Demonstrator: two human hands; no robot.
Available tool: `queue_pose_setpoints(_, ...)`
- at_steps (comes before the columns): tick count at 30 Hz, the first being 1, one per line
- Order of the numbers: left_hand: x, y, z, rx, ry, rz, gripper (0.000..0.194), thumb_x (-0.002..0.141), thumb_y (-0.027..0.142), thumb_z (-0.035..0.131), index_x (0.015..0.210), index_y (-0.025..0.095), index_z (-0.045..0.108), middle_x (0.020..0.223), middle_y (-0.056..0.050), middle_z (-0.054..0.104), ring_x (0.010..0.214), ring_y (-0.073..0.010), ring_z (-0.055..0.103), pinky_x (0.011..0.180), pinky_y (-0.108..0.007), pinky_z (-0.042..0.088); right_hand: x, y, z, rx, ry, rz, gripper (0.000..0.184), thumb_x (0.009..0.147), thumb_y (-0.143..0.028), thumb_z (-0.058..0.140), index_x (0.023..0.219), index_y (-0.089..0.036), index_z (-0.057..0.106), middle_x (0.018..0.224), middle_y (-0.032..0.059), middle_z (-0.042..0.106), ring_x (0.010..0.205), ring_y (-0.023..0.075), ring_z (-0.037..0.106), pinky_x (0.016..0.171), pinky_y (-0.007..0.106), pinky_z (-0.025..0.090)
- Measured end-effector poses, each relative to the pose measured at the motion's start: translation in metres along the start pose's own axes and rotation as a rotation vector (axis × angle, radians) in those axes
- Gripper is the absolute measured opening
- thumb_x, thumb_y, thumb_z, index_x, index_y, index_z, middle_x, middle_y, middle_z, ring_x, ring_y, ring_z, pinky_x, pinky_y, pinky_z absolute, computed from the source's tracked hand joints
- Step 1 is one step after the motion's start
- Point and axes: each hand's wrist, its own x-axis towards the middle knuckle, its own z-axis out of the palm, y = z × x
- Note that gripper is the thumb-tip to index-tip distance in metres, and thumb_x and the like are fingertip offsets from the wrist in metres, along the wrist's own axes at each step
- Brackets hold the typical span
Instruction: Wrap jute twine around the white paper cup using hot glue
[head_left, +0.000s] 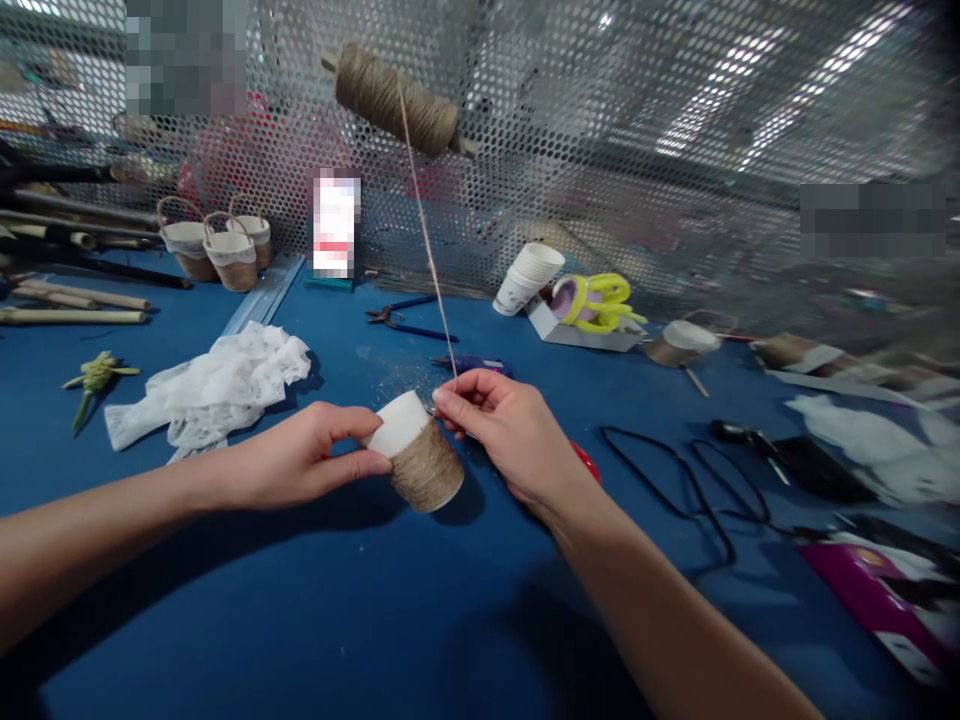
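Observation:
A white paper cup [427, 465], its lower part wrapped in brown twine, is tilted above the blue table. Fingers and thumb of my left hand [322, 455] pinch it at the open rim end. My right hand [495, 415] is closed at the cup's other side, its fingertips pinching the twine [427, 235]. That strand runs taut up to a large twine spool [394, 100] mounted on a rod at the perforated metal screen. Just behind my right hand lies a dark blue tool [472, 364], partly hidden.
Small twine-covered baskets [231, 262] and white lace [225, 385] are at the left. Blue-handled pliers [412, 318] lie behind the cup. Stacked paper cups [529, 278] and a box with yellow-handled scissors [592, 305] stand at the back. A black cord [675, 460] loops at the right.

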Motion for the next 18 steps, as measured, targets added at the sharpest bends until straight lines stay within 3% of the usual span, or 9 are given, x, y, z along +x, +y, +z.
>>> queue_pose_setpoints(18, 0.0006, -0.0024, 0.0004, -0.037, 0.026, 0.094, 0.020, 0.086, 0.022, 0.042, 0.090, 0.010, 0.058, 0.088, -0.007, 0.056, 0.083, -0.0155, 0.051, 0.078, -0.028, 0.042, -0.0066, 0.0039, 0.0095, -0.321, -0.052, -0.127, 0.021, 0.088, -0.037, 0.036, 0.076, -0.020, 0.040, 0.069, -0.0022, 0.045, 0.063, 0.0120, 0.043, 0.058, 0.027, 0.035)
